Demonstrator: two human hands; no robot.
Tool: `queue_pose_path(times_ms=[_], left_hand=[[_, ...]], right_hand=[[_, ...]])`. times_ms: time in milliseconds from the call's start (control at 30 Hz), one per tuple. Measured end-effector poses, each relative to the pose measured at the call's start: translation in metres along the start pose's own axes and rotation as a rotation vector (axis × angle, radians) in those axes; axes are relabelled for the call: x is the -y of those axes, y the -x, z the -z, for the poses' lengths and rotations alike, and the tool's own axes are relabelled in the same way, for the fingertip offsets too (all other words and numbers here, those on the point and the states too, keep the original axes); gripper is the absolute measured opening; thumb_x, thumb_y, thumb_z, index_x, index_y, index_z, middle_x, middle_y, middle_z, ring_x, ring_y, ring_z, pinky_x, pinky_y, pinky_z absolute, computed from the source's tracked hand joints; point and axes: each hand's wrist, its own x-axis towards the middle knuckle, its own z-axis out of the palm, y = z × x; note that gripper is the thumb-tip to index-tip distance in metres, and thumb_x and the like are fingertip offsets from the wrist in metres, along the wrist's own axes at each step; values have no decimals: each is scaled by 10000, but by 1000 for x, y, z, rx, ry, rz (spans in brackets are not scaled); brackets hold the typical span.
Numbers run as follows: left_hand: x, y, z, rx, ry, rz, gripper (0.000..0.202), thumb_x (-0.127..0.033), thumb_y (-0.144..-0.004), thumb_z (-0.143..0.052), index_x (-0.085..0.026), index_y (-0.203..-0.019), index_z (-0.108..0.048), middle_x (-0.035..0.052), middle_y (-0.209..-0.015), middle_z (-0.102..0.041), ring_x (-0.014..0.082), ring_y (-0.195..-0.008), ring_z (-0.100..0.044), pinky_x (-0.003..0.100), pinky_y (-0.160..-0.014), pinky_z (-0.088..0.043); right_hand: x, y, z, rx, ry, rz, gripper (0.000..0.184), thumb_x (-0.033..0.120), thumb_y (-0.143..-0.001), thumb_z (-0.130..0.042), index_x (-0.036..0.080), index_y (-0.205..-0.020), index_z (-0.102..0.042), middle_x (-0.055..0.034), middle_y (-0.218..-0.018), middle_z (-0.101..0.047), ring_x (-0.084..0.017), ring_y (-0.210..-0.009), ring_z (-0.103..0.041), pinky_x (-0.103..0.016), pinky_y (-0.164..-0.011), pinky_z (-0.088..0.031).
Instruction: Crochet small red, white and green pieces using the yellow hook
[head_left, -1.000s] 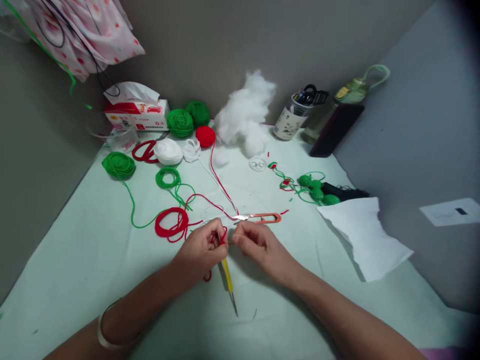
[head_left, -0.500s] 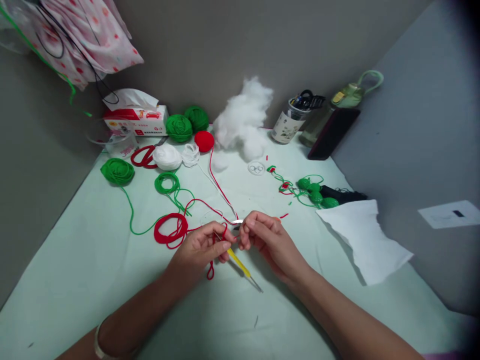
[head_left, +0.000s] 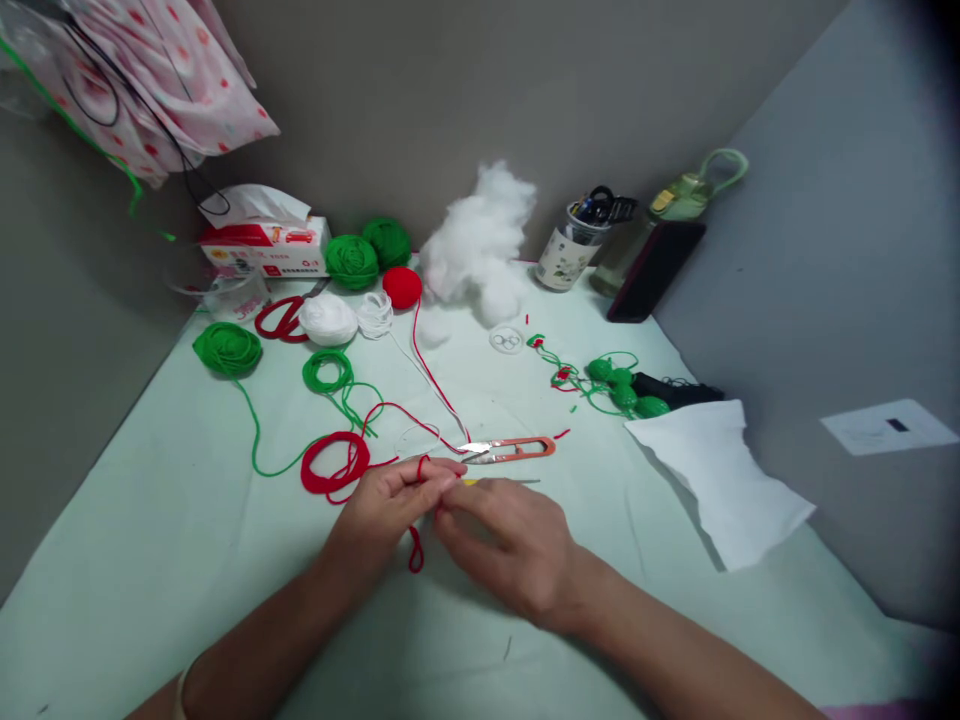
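Observation:
My left hand (head_left: 386,510) is closed in a pinch on red yarn (head_left: 423,466), with a strand looped over its index finger. A red loop (head_left: 416,552) hangs beneath that hand. My right hand (head_left: 514,540) is closed, its fingertips meeting the left thumb where a bit of red yarn shows. Between and behind the fingers lies a yellow-handled crochet hook (head_left: 470,482); its metal end sticks out to the right, and most of it is hidden. Just beyond the hands, orange-handled thread snips (head_left: 517,449) rest on the table.
Left of the hands lie a red yarn coil (head_left: 335,462), a green coil (head_left: 328,371) and a green ball (head_left: 227,348). Farther back are red-handled scissors (head_left: 281,318), white stuffing (head_left: 480,245) and a pen cup (head_left: 571,245). Green crocheted pieces (head_left: 622,390) and white paper (head_left: 724,475) are on the right.
My right hand has moved left and down against the left fingertips. The crochet hook has swung from pointing down-right to nearly level. The snips have come into fuller view.

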Motion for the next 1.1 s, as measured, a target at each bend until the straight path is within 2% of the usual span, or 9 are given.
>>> queue_pose_path(times_ms=[100, 200, 367, 567, 733, 967, 1100], left_hand=[[1, -2, 1, -6, 77, 49, 184, -301, -682, -920, -181, -685, -782, 79, -994, -794, 208, -850, -706, 285, -793, -563], [1, -2, -1, 15, 129, 41, 195, -213, -647, -925, -190, -692, -737, 45, -874, -771, 190, -828, -702, 262, -761, -552], [3, 1, -6, -1, 133, -28, 235, -177, -686, -893, -190, -709, -659, -19, -708, -679, 134, -712, -664, 222, -696, -542], [10, 0, -5, 23, 87, -75, 224, -292, -775, -871, -183, -804, -677, -7, -772, -691, 149, -745, -687, 277, -744, -615], [13, 1, -5, 15, 67, -76, 191, -297, -801, -852, -181, -820, -701, -7, -786, -700, 149, -779, -701, 275, -757, -635], [15, 1, -6, -45, 115, -76, 216, -270, -753, -887, -184, -870, -727, 3, -801, -744, 160, -776, -727, 265, -710, -635], [11, 0, -6, -58, 122, -12, 267, -272, -690, -924, -166, -871, -758, 25, -810, -772, 163, -780, -731, 265, -724, -636]], right_hand=[[-1, 1, -1, 45, 94, 131, 198, 192, -1053, -558, 259, -1117, -732, -53, -954, -803, -199, -751, -671, -333, -703, -517], [-4, -3, 7, 48, 158, 155, 233, 161, -1054, -529, 245, -1143, -728, -86, -1000, -807, -212, -792, -669, -338, -701, -504], [-7, -9, 16, 43, 78, 7, 156, 181, -1048, -560, 219, -991, -700, -94, -950, -771, -205, -812, -652, -324, -715, -507], [-14, -11, 12, 106, -244, -298, 181, 180, -1048, -536, 215, -902, -638, -48, -882, -681, -180, -822, -623, -309, -748, -488], [-16, -13, 10, 105, -391, -515, 151, 153, -993, -627, 219, -865, -674, -20, -866, -665, -166, -807, -616, -291, -723, -461], [-17, -11, 1, 17, -477, -565, 120, 165, -951, -702, 225, -850, -725, -17, -869, -682, -161, -796, -644, -285, -707, -487], [-18, -8, -2, -46, -444, -514, 102, 153, -943, -718, 231, -879, -730, -15, -862, -690, -159, -787, -652, -282, -699, -497]])
